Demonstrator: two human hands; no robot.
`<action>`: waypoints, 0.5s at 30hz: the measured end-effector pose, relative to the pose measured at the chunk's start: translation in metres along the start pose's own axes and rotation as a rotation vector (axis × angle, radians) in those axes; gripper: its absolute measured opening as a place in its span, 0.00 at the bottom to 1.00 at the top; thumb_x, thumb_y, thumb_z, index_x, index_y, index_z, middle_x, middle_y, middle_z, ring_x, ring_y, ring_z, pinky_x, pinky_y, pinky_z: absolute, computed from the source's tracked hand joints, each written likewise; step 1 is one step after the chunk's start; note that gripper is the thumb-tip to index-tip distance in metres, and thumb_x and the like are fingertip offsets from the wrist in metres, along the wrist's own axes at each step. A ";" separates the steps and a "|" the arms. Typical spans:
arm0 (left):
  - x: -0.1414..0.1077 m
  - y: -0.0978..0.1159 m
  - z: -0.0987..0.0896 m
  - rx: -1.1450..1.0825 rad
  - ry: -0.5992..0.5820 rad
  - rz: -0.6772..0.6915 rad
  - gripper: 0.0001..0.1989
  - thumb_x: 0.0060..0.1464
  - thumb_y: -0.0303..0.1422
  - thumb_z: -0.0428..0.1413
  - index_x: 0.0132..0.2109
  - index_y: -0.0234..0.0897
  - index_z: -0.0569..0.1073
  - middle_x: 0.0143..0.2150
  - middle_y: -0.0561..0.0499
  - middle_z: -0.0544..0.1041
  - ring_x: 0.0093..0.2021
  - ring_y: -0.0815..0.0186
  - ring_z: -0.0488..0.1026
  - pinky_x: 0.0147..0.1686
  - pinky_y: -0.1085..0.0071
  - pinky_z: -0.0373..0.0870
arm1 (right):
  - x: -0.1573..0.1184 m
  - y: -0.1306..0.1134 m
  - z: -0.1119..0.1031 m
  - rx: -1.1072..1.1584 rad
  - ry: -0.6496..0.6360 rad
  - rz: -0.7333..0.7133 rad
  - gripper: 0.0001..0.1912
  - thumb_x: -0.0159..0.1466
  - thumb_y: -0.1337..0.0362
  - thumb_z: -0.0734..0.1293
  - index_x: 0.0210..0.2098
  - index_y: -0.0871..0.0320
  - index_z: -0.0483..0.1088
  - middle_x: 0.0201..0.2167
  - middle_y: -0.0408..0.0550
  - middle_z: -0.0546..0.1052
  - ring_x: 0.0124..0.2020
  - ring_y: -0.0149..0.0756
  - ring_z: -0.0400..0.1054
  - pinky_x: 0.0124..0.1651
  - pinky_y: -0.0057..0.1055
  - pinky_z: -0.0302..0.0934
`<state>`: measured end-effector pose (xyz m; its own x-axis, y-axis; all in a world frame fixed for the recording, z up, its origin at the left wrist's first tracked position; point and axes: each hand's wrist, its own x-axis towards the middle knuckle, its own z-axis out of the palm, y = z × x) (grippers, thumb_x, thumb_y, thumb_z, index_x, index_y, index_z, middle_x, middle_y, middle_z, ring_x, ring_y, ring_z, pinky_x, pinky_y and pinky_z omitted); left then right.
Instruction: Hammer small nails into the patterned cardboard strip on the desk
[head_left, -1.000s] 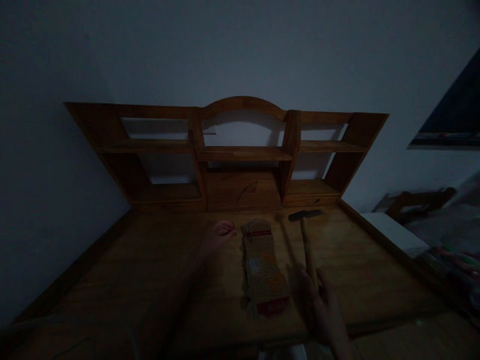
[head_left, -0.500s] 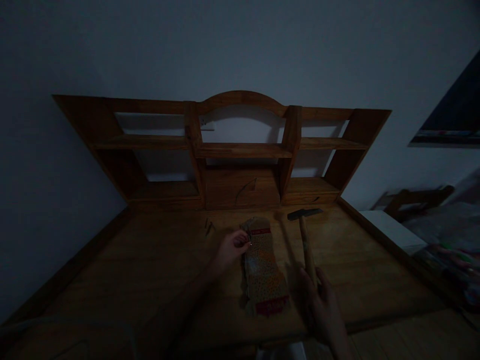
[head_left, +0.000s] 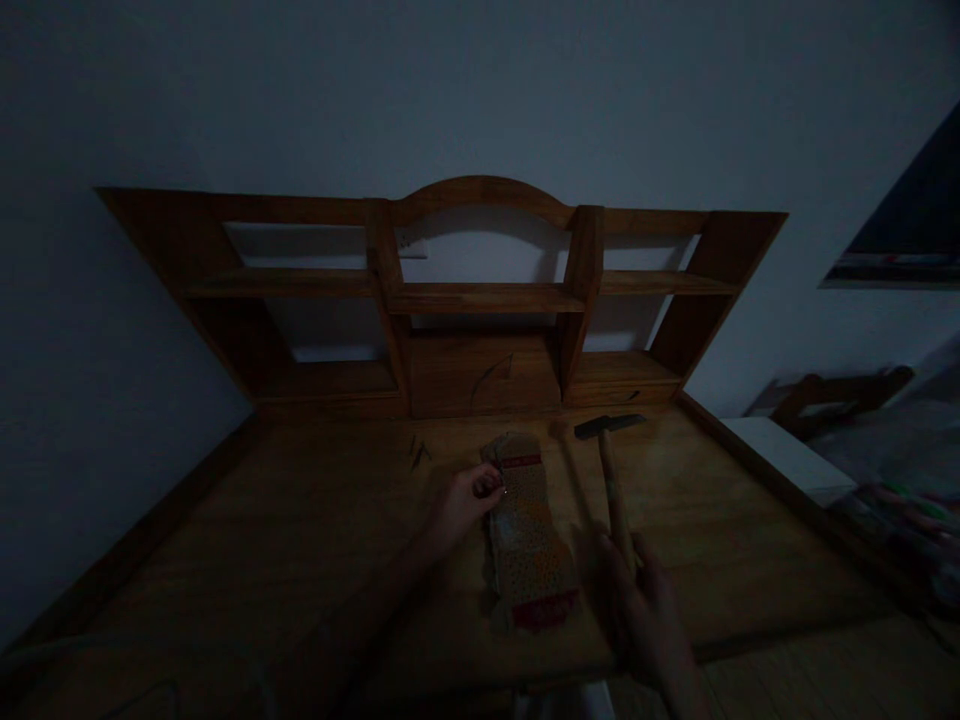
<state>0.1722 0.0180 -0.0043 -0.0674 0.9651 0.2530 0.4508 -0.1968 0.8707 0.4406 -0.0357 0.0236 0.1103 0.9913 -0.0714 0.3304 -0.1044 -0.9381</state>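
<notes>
In dim light, a worn piece of cardboard (head_left: 529, 530) with red bands and orange speckles lies on the wooden desk (head_left: 300, 520). My left hand (head_left: 471, 498) is over its upper left edge, thumb and finger pinched; a tiny bright point shows at the fingertips, too small to identify. My right hand (head_left: 646, 600) grips the lower handle of a hammer (head_left: 611, 480), right of the cardboard. The hammer's dark head is at the far end, above the desk. Several thin dark nails (head_left: 420, 455) lie left of the cardboard.
A wooden shelf unit (head_left: 487, 298) stands at the back of the desk against the wall. Raised rims (head_left: 757, 475) border the desk's sides. To the right are a white surface (head_left: 784, 455), a wooden chair back (head_left: 844, 400) and plastic bags (head_left: 900, 520).
My left hand has shifted very slightly right over the cardboard. My right hand and the hammer are almost unchanged. The view has moved a little.
</notes>
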 end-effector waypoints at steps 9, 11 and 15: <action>0.000 0.000 0.001 -0.008 -0.024 0.013 0.05 0.50 0.33 0.56 0.33 0.36 0.73 0.27 0.53 0.74 0.29 0.69 0.70 0.29 0.76 0.64 | -0.027 -0.008 -0.006 -0.015 0.040 0.057 0.38 0.56 0.38 0.61 0.53 0.62 0.65 0.42 0.58 0.77 0.42 0.50 0.72 0.36 0.32 0.68; 0.000 0.000 0.002 -0.006 -0.013 0.015 0.05 0.50 0.33 0.56 0.33 0.36 0.73 0.27 0.54 0.74 0.28 0.70 0.70 0.28 0.77 0.64 | -0.041 -0.008 -0.012 -0.139 0.063 -0.074 0.35 0.57 0.38 0.59 0.50 0.59 0.69 0.48 0.59 0.75 0.48 0.52 0.69 0.43 0.36 0.67; -0.002 -0.003 0.003 -0.004 0.011 0.008 0.06 0.49 0.34 0.56 0.34 0.36 0.74 0.28 0.53 0.75 0.29 0.69 0.71 0.29 0.76 0.65 | -0.060 -0.011 -0.023 -0.327 0.012 -0.282 0.34 0.58 0.36 0.54 0.45 0.53 0.74 0.50 0.57 0.74 0.46 0.55 0.71 0.47 0.44 0.65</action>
<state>0.1737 0.0175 -0.0086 -0.0738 0.9615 0.2648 0.4475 -0.2054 0.8704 0.4520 -0.0958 0.0461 -0.0166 0.9838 0.1786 0.6288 0.1492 -0.7632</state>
